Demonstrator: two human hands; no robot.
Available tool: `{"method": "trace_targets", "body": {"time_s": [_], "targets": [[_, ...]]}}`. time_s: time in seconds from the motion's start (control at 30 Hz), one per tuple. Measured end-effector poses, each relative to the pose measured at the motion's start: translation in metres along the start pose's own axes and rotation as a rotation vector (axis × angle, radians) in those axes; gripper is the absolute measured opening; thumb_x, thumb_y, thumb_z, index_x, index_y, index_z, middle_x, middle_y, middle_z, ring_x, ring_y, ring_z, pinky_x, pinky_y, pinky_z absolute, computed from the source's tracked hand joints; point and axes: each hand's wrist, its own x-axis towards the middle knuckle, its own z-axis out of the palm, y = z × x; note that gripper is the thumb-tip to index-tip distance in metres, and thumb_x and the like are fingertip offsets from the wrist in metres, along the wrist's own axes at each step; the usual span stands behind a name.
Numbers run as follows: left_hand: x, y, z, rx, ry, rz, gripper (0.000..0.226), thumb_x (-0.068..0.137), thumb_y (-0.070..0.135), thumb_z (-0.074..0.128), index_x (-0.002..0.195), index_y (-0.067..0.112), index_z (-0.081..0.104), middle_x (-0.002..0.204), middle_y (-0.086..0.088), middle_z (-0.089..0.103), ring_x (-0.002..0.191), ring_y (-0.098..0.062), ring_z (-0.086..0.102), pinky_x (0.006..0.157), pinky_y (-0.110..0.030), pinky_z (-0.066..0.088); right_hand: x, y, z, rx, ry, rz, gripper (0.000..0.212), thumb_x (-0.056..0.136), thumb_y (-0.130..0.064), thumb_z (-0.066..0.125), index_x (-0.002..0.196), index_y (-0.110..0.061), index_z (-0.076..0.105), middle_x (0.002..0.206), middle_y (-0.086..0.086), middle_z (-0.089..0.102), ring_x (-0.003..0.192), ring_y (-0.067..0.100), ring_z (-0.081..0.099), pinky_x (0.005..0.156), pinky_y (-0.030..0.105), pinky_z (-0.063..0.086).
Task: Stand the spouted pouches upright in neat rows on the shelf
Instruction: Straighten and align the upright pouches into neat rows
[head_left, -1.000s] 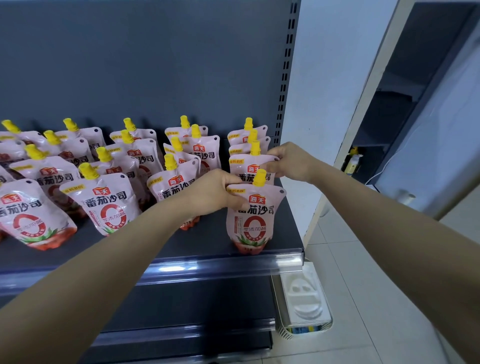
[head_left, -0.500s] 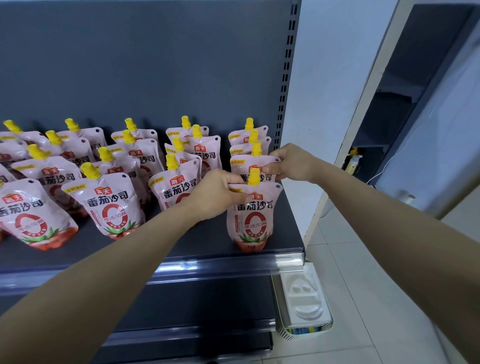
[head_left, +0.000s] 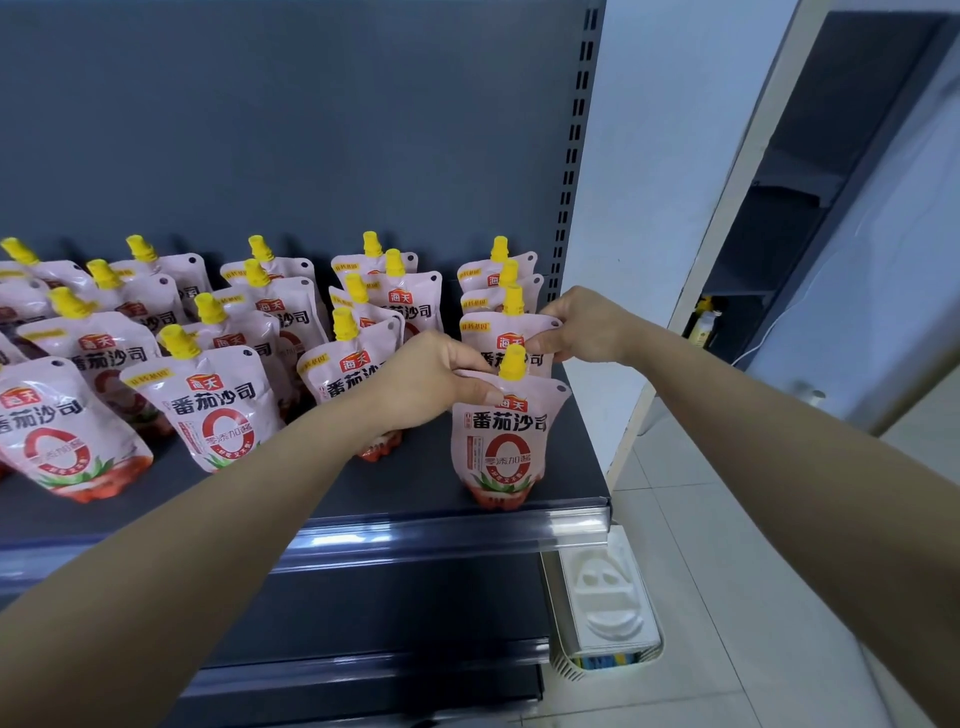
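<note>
**Two hands on the right-hand column of pouches**

The front pouch (head_left: 501, 441) stands upright near the shelf's front lip, at the right end of the shelf (head_left: 405, 488). My left hand (head_left: 423, 382) has its top left corner: fingers (head_left: 470, 389) closed around the upper edge, just beside the yellow spout cap (head_left: 512, 362). My right hand (head_left: 582, 325) is one pouch back, fingers pinched shut on the top right corner of the second pouch (head_left: 498, 338), which stands directly behind the front one and touches it. Two more pouches line up behind those, caps stacked in view one above the other.

On the labels I read a red logo with 海天, big dark characters 番茄沙司, a large red ring with 零添加酱 across it, and a yellow tag at the top corner too small to read. Tomatoes and green leaves are printed at the base.

To the left, the other pouches (head_left: 208, 405) stand in columns, several leaning rather than straight, all with yellow caps.

Below the shelf's right end, on the tiled floor (head_left: 727, 545), sits a white basket (head_left: 608, 660) holding a white moulded tray (head_left: 605, 597).
</note>
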Motion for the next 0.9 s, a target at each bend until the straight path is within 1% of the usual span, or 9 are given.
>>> {"method": "trace_targets", "body": {"time_s": [0.1,0.23,0.3,0.5,0.6,0.67,0.77,0.83,0.9], "targets": [[-0.001,0.001,-0.001,0.022,0.007,-0.005,0.014,0.077,0.011,0.071,0.09,0.015,0.074,0.092,-0.003,0.074,0.09,-0.012,0.068,0.088,-0.034,0.054,0.002,0.0,0.001,-0.003,0.008,0.009,0.008,0.086,-0.008,0.066,0.093,-0.004,0.068,0.077,-0.005,0.064,0.067,0.004,0.061,0.056,0.014,0.048],[-0.002,0.002,-0.001,0.047,0.036,-0.003,0.018,0.08,0.021,0.07,0.088,0.006,0.074,0.095,-0.025,0.07,0.097,-0.038,0.063,0.092,-0.052,0.049,0.005,-0.001,0.003,-0.003,0.008,0.016,0.001,0.086,-0.008,0.066,0.085,-0.008,0.065,0.074,-0.005,0.064,0.066,0.006,0.061,0.056,0.016,0.048],[-0.003,0.002,-0.001,0.06,0.032,0.009,0.019,0.08,0.023,0.069,0.087,0.006,0.075,0.095,-0.027,0.068,0.098,-0.041,0.061,0.092,-0.053,0.048,0.005,-0.002,0.004,-0.004,0.01,0.012,0.003,0.086,-0.008,0.066,0.083,-0.009,0.064,0.073,-0.007,0.063,0.066,0.005,0.06,0.057,0.017,0.048],[-0.003,0.008,-0.003,0.1,0.033,0.001,0.01,0.079,0.022,0.071,0.076,0.014,0.075,0.086,-0.021,0.071,0.085,-0.031,0.065,0.085,-0.044,0.051,0.004,-0.003,0.004,0.017,0.01,0.001,0.002,0.086,-0.009,0.065,0.086,-0.01,0.065,0.075,-0.007,0.064,0.067,0.006,0.061,0.061,0.018,0.051],[0.0,0.009,-0.005,0.115,0.006,0.018,0.013,0.079,0.023,0.071,0.065,0.023,0.073,0.068,-0.009,0.067,0.067,-0.014,0.057,0.068,-0.033,0.048,0.003,-0.002,0.003,0.049,-0.006,0.002,0.01,0.087,-0.009,0.065,0.094,-0.004,0.068,0.084,0.001,0.066,0.07,0.008,0.064,0.065,0.02,0.054],[0.0,0.01,-0.007,0.129,-0.006,0.016,0.016,0.08,0.025,0.07,0.064,0.024,0.072,0.063,-0.004,0.064,0.063,-0.011,0.055,0.064,-0.028,0.045,0.002,-0.002,0.0,0.042,-0.034,0.002,0.016,0.087,-0.01,0.065,0.1,-0.002,0.068,0.09,0.003,0.068,0.077,0.014,0.066,0.073,0.026,0.057],[-0.003,0.009,-0.009,0.128,-0.054,0.002,0.021,0.079,0.036,0.067,0.084,0.017,0.075,0.089,-0.012,0.072,0.087,-0.022,0.065,0.083,-0.036,0.051,0.0,-0.003,-0.007,-0.04,-0.062,-0.001,0.018,0.087,-0.018,0.065,0.102,-0.008,0.07,0.092,0.0,0.069,0.091,0.023,0.065,0.085,0.035,0.055],[-0.007,0.009,-0.013,0.061,-0.085,0.014,0.035,0.074,0.048,0.062,0.094,0.022,0.074,0.098,0.0,0.074,0.098,-0.009,0.065,0.09,-0.024,0.051,0.0,-0.004,-0.015,-0.008,-0.055,0.003,0.019,0.086,-0.024,0.066,0.102,-0.014,0.071,0.09,-0.006,0.07,0.093,0.019,0.064,0.082,0.03,0.054],[-0.01,0.013,-0.02,-0.006,-0.073,0.067,0.034,0.074,0.049,0.059,0.093,0.025,0.073,0.096,0.009,0.074,0.095,0.001,0.065,0.086,-0.012,0.048,-0.003,-0.006,-0.021,0.055,-0.039,0.015,0.016,0.084,-0.031,0.068,0.097,-0.022,0.072,0.089,-0.011,0.071,0.091,0.011,0.064,0.077,0.022,0.054]]}}
